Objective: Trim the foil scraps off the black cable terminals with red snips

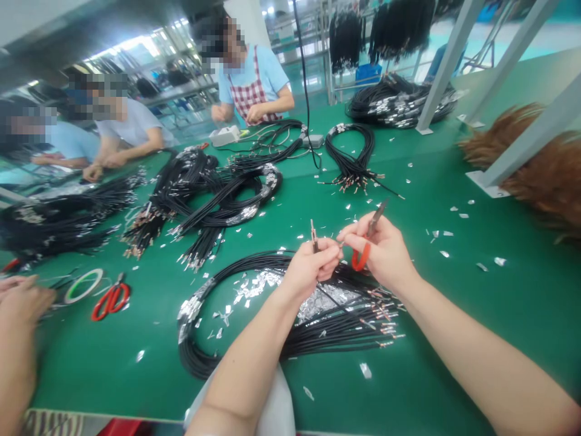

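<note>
My left hand (313, 266) is closed around a black cable, its stripped end (313, 232) sticking up above the fingers. Tucked in my right hand (388, 248) are scissors with red handles (361, 257), blades pointing up and away. The right thumb and forefinger pinch close to the left fingertips; what lies between them is too small to make out. Below both hands, a looped bundle of black cables (193, 354) rests on the green table (436, 345), its stripped ends fanned toward the right. Silver foil scraps (261, 284) lie inside the loop.
More cable bundles (267, 181) lie ahead and left. Red-handled scissors (111, 300) rest near a co-worker's hand (22, 297) at far left. Grey metal posts (521, 145) and a brown furry thing (540, 175) stand at right. Several people work across the table.
</note>
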